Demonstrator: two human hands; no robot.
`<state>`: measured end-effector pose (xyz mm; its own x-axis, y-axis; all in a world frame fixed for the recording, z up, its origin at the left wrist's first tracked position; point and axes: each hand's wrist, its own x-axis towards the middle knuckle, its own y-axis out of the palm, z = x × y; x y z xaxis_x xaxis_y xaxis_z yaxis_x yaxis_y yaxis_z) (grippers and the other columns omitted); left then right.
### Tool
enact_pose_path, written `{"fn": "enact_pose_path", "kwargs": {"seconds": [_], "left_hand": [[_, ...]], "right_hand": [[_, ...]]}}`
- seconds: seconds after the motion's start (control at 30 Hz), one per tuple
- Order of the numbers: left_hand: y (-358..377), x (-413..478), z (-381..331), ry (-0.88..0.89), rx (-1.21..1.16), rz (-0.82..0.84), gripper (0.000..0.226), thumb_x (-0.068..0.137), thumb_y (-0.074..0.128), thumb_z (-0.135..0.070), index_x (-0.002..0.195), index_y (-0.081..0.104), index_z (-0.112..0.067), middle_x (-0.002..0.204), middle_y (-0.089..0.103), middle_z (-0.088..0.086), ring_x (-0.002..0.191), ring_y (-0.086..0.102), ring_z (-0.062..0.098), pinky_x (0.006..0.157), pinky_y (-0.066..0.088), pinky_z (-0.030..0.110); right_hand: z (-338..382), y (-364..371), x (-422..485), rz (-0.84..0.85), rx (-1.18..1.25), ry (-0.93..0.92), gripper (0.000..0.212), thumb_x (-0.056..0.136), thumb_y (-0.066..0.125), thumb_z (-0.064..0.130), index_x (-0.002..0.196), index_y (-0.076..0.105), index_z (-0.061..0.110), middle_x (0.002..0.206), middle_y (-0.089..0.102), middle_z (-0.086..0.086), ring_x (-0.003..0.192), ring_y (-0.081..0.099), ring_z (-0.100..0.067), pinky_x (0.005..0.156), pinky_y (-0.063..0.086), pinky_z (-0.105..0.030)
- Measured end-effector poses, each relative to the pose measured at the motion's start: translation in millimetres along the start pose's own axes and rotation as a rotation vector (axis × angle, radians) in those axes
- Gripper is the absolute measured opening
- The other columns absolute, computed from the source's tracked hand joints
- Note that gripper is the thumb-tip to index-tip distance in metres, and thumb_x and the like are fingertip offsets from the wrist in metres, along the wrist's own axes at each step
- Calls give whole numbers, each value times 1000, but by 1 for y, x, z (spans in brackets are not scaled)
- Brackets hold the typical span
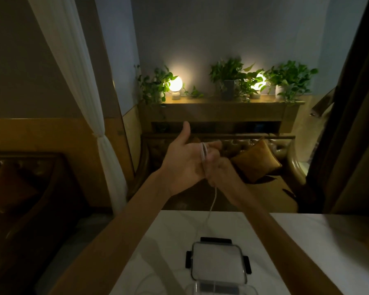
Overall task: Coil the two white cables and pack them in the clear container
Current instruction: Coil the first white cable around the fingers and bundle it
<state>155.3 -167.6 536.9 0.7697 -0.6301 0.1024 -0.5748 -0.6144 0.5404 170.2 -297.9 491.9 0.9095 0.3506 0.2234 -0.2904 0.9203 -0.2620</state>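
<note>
My left hand (184, 158) is raised above the far table edge, palm up, thumb out, with loops of a white cable (203, 153) wound around its fingers. My right hand (221, 170) is just right of it, fingers closed on the same cable below the loops. The loose end of the cable (211, 206) hangs down to the white table (285, 241). A clear lid with black clips (218, 259) lies on the table, and the rim of the clear container (222, 289) shows at the bottom edge. A second faint white cable (143, 282) curves on the table at lower left.
Beyond the table stands a brown tufted sofa with an orange cushion (257, 161). A wooden shelf (222, 103) carries potted plants and two glowing lamps. A white curtain (107, 145) hangs at left and a dark one at right.
</note>
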Motion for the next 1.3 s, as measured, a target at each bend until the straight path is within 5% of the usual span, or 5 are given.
{"fn": "enact_pose_path", "kwargs": {"seconds": [0.37,0.53,0.73,1.03,1.3], "left_hand": [[-13,23,32,-75,418,-187,94,87,0,-69,117,54,1,90,55,22,77,55,22,69,45,30],[17,27,27,-46,448,-2,90,82,-4,-70,98,58,-7,66,55,12,57,50,17,55,40,26],[31,23,14,-35,324,173,100,79,1,-77,98,56,4,62,52,14,55,45,21,59,38,32],[-10,38,-17,67,223,-406,104,86,10,-76,123,49,13,62,55,12,53,52,18,49,46,24],[34,39,30,-95,451,-89,95,82,2,-72,98,57,4,78,49,20,65,45,26,57,38,29]], "right_hand": [[20,-56,-28,-187,-1175,-595,12,83,65,19,93,66,26,84,66,-2,68,56,-13,55,49,-31],[26,-91,2,-289,-980,-852,11,86,70,21,95,74,24,86,64,-2,71,56,-11,55,49,-29],[16,-57,11,-49,-12,-147,25,91,53,-4,106,64,12,83,60,-4,75,58,-20,67,46,-26],[7,-31,-56,0,-601,-328,19,95,47,34,103,64,28,88,63,17,74,59,-1,65,48,-18],[46,-108,-4,-332,-982,-753,16,89,59,33,93,72,23,92,64,0,71,58,-11,59,48,-30]]}}
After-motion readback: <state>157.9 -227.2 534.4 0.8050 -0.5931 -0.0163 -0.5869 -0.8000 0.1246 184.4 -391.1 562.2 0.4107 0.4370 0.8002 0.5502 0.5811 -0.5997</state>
